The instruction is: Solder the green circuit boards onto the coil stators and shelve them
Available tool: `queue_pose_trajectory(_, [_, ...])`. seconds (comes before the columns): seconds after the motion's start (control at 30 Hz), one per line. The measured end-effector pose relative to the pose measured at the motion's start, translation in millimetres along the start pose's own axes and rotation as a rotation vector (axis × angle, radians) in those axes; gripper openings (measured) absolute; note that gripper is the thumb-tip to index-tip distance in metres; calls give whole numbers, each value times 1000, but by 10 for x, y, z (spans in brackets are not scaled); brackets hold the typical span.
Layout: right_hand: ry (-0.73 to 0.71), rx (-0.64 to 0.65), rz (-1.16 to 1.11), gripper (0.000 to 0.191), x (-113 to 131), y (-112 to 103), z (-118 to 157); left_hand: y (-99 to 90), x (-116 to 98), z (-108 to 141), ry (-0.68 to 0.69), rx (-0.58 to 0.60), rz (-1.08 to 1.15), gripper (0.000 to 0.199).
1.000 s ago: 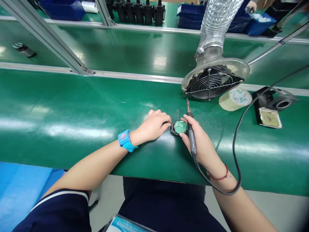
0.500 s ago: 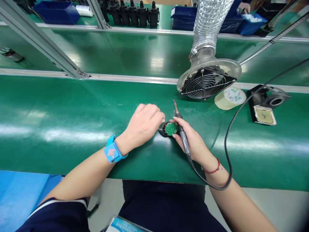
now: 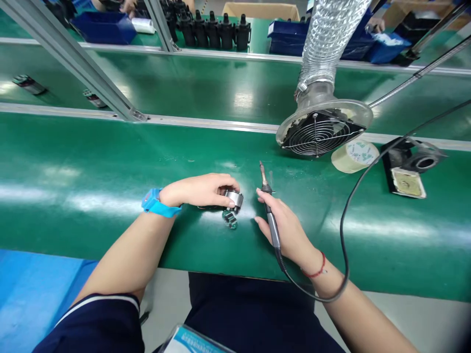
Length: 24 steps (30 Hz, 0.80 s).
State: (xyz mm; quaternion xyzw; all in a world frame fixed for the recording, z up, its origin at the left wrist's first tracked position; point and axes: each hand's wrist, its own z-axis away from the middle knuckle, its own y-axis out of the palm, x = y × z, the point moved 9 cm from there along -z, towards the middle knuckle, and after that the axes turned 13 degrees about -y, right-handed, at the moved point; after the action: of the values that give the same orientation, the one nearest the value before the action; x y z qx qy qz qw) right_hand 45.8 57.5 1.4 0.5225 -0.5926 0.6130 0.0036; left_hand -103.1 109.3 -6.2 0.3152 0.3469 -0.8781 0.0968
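My left hand (image 3: 211, 190) is closed around a small silver cylindrical motor (image 3: 234, 199) lying low over the green bench. Just below the motor, a small round green circuit board (image 3: 230, 219) hangs or rests at its end; I cannot tell whether it is still joined. In my right hand (image 3: 285, 225) sits a soldering iron (image 3: 273, 228), its tip pointing up and away from me. The thumb and forefinger of that hand are spread, apart from the motor, and the iron's cable loops over my forearm.
A fume extractor hood (image 3: 320, 135) hangs at the back right. Beside it stand a roll of tape (image 3: 355, 156) and a soldering iron stand (image 3: 406, 166) with a sponge. Similar motors (image 3: 29, 85) lie on the strip beyond the rail. Blue bins (image 3: 103, 28) and black housings (image 3: 224, 33) stand further back.
The motor has turned from end-on to lying sideways in my left hand, and shifted left. My right hand has come away from the circuit board, keeping the iron. Another motor shows beyond the rail.
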Motion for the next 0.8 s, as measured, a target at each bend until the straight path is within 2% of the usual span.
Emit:
queue_pose_trajectory(0.07, [-23,-31,17,52,35,-32,26,3,-47,-42,17,-63,33,29])
queue_pose_trajectory(0.13, [-19,-98,26,44,20,-117,67,57,-45,-126,-8,-77,167,34])
queue_pose_trajectory(0.23, [25,-282,17,40,-60,-328,157,259,-63,-309,-47,-18,395,42])
queue_pose_trajectory(0.27, [38,-341,14,40,-85,-394,189,289,-106,-366,-24,-56,393,40])
queue_pose_trajectory(0.33, [55,-416,5,38,-125,-482,238,243,-215,-434,53,-255,263,32])
queue_pose_trajectory(0.4, [70,-430,-25,41,-160,-507,262,143,-263,-425,83,-471,152,24])
queue_pose_trajectory(0.47, [68,-412,-49,50,-175,-505,271,77,-209,-392,55,-540,163,27])
queue_pose_trajectory(0.53, [24,-355,-19,58,-143,-484,257,78,-159,-346,58,-452,214,32])
queue_pose_trajectory(0.63, [-83,-234,62,61,-67,-426,210,211,-209,-245,130,-180,227,35])
queue_pose_trajectory(0.67, [-109,-203,80,60,-58,-410,191,241,-235,-210,149,-128,230,31])
queue_pose_trajectory(0.73, [-113,-151,102,56,-89,-381,148,238,-280,-172,176,-123,253,18])
queue_pose_trajectory(0.8, [-94,-119,111,51,-148,-363,94,194,-298,-176,180,-185,311,11])
